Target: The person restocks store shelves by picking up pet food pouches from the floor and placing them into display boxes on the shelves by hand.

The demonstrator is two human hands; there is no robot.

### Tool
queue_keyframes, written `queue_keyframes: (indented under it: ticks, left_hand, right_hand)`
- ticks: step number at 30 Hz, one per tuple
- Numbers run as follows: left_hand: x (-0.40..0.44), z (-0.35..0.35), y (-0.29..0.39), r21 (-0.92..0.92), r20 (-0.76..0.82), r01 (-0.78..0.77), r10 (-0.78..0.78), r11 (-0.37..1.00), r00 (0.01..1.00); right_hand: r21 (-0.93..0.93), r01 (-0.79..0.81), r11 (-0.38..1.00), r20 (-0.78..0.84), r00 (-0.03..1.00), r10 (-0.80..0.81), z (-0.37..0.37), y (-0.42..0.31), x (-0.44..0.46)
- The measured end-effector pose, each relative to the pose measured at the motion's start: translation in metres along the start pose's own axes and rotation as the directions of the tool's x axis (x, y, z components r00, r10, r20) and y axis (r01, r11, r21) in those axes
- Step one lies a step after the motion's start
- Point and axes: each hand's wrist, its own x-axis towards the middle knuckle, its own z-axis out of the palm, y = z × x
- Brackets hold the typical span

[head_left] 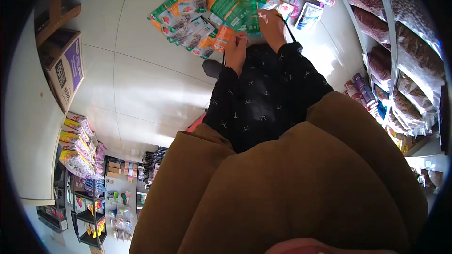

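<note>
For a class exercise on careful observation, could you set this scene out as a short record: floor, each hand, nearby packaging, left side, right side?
Floor: pale tiles
Left hand: at an orange packet; grip unclear
Right hand: at the edge of the green packets; grip unclear
Nearby packaging: blue-and-white pouch, right of the right hand
Left side: cardboard box
Right side: brown-filled bags

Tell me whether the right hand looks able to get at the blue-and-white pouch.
Probably yes: the right hand is close by, mostly bare floor lies between, and nothing seems to cover the blue-and-white pouch.
</note>
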Motion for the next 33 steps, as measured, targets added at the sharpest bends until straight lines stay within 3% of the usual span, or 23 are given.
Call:
queue_keyframes:
  ticks: [2,6,9,10,13,14,17,18,20,23,25,27,29,30,31,33]
  left_hand:
    - [0.003,0.000,0.004,0.012,0.018,0.002,-0.002,1.000,1.000]
    - [0.030,-0.012,-0.002,0.169,-0.002,-0.088,0.089,0.982,0.996]
    - [0.057,-0.019,-0.012,0.378,-0.114,-0.217,0.277,0.900,0.954]
    - [0.060,-0.020,-0.013,0.377,-0.112,-0.215,0.275,0.901,0.955]
    - [0.059,-0.024,-0.016,-0.064,-0.024,0.004,-0.005,0.998,1.000]
    - [0.055,-0.022,-0.018,-0.063,-0.025,0.016,-0.018,0.998,1.000]
    - [0.035,-0.003,-0.004,-0.101,-0.039,-0.050,0.046,0.994,0.998]
    - [0.024,0.001,-0.001,-0.108,-0.039,-0.050,0.046,0.993,0.998]
    - [-0.004,0.009,0.009,-0.093,-0.008,-0.069,0.069,0.993,0.998]
    - [-0.057,0.023,0.049,0.026,0.070,-0.104,0.101,0.994,0.992]
    - [-0.089,0.032,0.060,-0.266,0.067,0.070,-0.054,0.961,0.996]
    - [-0.135,0.045,0.107,-0.396,0.077,0.163,-0.144,0.904,0.986]
    - [-0.165,0.046,0.126,-0.378,0.157,0.091,-0.034,0.921,0.987]
    - [-0.180,0.049,0.141,-0.364,0.233,0.038,0.051,0.931,0.971]
    - [-0.197,0.055,0.156,-0.366,0.238,0.008,0.086,0.931,0.967]
    - [-0.237,0.069,0.197,-0.187,0.180,-0.011,0.046,0.982,0.983]
  right_hand:
    - [-0.012,-0.022,1.000,0.019,1.000,0.022,0.000,-0.005,0.000]
    - [0.032,0.138,0.990,-0.038,0.990,-0.137,0.028,-0.009,0.008]
    - [0.043,0.218,0.975,-0.114,0.971,-0.212,0.052,-0.007,0.014]
    - [0.042,0.215,0.976,-0.113,0.971,-0.209,0.055,-0.006,0.015]
    - [0.005,0.127,0.992,-0.129,0.984,-0.126,0.057,-0.002,0.010]
    - [0.005,0.118,0.993,-0.121,0.986,-0.116,0.057,-0.002,0.003]
    - [0.311,-0.059,0.948,0.009,0.998,0.059,0.049,0.000,-0.004]
    - [0.305,-0.058,0.950,0.011,0.998,0.057,0.041,-0.003,-0.012]
    - [0.308,0.043,0.951,0.088,0.993,-0.074,0.020,-0.016,-0.040]
    - [0.194,0.169,0.966,0.051,0.982,-0.182,-0.022,-0.042,-0.083]
    - [0.208,0.149,0.967,0.067,0.984,-0.166,-0.065,-0.078,-0.119]
    - [0.265,0.129,0.956,0.078,0.985,-0.155,-0.107,-0.110,-0.145]
    - [0.539,0.137,0.831,0.057,0.979,-0.198,-0.142,-0.127,-0.163]
    - [0.537,0.172,0.826,0.034,0.974,-0.224,-0.164,-0.141,-0.169]
    - [0.589,0.067,0.805,-0.009,0.997,-0.076,-0.187,-0.156,-0.176]
    - [0.708,-0.113,0.697,-0.063,0.973,0.222,-0.236,-0.188,-0.185]
